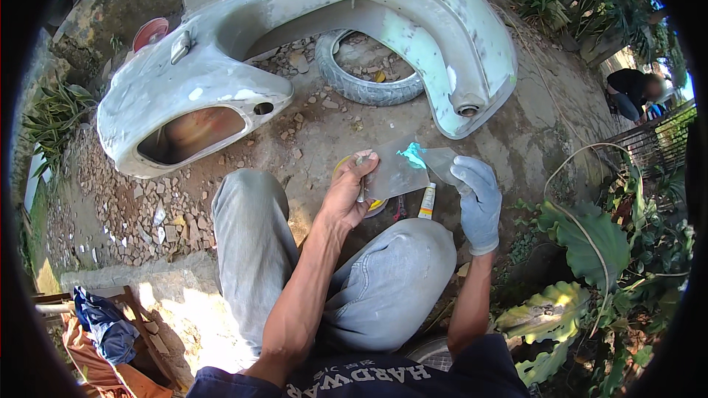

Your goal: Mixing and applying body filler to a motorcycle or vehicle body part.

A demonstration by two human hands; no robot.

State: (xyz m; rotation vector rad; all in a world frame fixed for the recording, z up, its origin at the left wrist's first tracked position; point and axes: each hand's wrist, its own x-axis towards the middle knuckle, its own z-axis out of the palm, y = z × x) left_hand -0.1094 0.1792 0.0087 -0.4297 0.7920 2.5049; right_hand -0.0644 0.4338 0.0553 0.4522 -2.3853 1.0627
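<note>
My bare left hand [346, 193] pinches the edge of a flat, greyish translucent sheet [394, 175]. A dab of turquoise paste [413, 155] lies near the sheet's far right corner. My right hand [478, 199], in a grey glove, grips a thin grey spreader [441, 162], its edge at the paste. Behind the left hand, a round yellow-rimmed container [377, 206] is mostly hidden. A yellow and white tube [427, 201] stands just beyond my knee, and a small red-handled thing [400, 208] sits beside it, too small to make out.
A scooter body shell [236, 77], patched grey, white and pale green, stretches across the far ground. A dusty tyre [369, 91] lies beneath its arch. Broken stones [166, 217] cover the left. Leafy plants [590, 236] and a thin hose [564, 210] are at right; another person [630, 92] crouches far off.
</note>
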